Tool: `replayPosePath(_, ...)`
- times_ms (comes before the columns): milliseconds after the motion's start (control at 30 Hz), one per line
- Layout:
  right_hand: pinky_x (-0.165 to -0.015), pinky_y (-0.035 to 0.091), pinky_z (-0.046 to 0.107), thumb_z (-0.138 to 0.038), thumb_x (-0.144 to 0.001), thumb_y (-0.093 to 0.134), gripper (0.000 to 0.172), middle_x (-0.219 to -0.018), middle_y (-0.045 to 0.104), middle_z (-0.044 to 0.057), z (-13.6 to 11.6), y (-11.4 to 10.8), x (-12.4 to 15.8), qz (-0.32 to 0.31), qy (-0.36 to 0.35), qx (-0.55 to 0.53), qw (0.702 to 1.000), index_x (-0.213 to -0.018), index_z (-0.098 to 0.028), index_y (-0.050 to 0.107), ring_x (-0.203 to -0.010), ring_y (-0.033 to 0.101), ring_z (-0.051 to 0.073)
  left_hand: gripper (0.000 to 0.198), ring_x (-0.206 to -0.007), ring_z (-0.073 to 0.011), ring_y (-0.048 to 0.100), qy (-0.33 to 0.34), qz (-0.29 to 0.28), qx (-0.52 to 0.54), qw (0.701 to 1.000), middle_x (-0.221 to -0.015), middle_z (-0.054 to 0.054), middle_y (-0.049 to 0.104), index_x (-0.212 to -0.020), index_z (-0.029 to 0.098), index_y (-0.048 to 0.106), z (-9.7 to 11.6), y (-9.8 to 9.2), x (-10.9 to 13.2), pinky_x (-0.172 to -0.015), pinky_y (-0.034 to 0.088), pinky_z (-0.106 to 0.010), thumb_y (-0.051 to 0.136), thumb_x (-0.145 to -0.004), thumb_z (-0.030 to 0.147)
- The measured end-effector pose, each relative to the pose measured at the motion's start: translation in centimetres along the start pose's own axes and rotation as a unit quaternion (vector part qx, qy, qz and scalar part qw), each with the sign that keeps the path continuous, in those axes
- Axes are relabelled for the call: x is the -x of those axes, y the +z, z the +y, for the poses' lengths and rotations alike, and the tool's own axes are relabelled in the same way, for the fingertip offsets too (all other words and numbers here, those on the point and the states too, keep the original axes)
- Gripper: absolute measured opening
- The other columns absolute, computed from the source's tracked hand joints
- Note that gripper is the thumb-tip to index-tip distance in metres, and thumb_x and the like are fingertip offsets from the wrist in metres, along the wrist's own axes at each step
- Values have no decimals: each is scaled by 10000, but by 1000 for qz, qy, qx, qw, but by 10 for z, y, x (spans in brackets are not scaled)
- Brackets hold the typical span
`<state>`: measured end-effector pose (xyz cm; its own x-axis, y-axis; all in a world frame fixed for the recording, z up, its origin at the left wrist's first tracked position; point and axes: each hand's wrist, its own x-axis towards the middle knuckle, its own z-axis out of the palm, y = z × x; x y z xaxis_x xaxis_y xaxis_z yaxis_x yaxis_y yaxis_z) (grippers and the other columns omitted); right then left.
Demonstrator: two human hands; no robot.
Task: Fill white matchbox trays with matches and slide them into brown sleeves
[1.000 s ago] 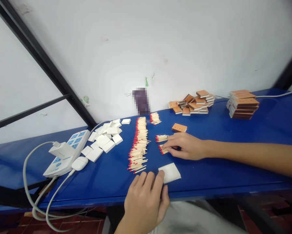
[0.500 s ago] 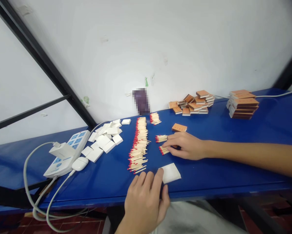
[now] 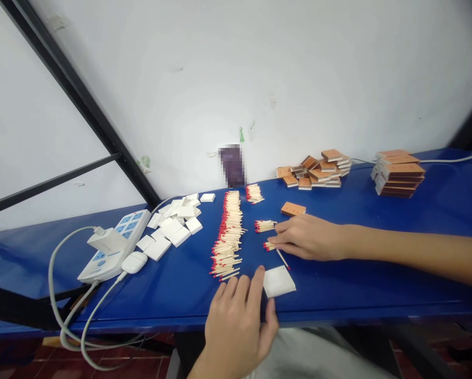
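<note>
My right hand (image 3: 310, 238) reaches in from the right, fingers pressed together on a small bundle of red-tipped matches (image 3: 268, 246). One loose match (image 3: 283, 259) lies just below that hand. A second small bundle (image 3: 264, 226) sits beside the fingertips. My left hand (image 3: 239, 318) rests flat at the table's near edge, fingers stretched out, index tip touching the left edge of a white inner matchbox tray (image 3: 279, 281). A long row of matches (image 3: 228, 231) runs up the blue table (image 3: 378, 284) left of both hands. An orange matchbox sleeve (image 3: 293, 209) lies above my right hand.
At the back right are a heap of orange matchboxes (image 3: 314, 169) and a neat stack of them (image 3: 398, 172). White trays (image 3: 172, 223) are piled at left, next to a power strip (image 3: 113, 245) with cables hanging over the edge. Black frame bars cross at left.
My right hand has drawn the small bundle slightly right, and one match now lies loose below it. My left hand stays by the white tray. The view shifted a little.
</note>
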<state>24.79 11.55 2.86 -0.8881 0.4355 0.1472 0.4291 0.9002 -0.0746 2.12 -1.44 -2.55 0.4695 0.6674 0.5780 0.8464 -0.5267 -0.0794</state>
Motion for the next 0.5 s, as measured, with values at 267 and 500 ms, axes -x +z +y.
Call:
replayPosePath(267,-565,293,283,-235,-1012,431,316,-842,636,72,-2,-3,-7,-4,-37,79,996,-899,-173,720,-681,559,152,420,-777,-277,608,-3,-13,17,1000,-909,-102,629,-1347,100,497,2,-1,3,-673,498,-413,406,-978,277)
replayPosePath(500,-617,287,322,-115,-934,517,269,-750,651,91,-9,-17,-22,-88,-36,111,989,-734,-143,694,-627,553,165,432,-764,-270,594,-9,-21,16,1000,-899,-98,618,-1356,103,499,0,1,2,-666,502,-413,422,-969,278)
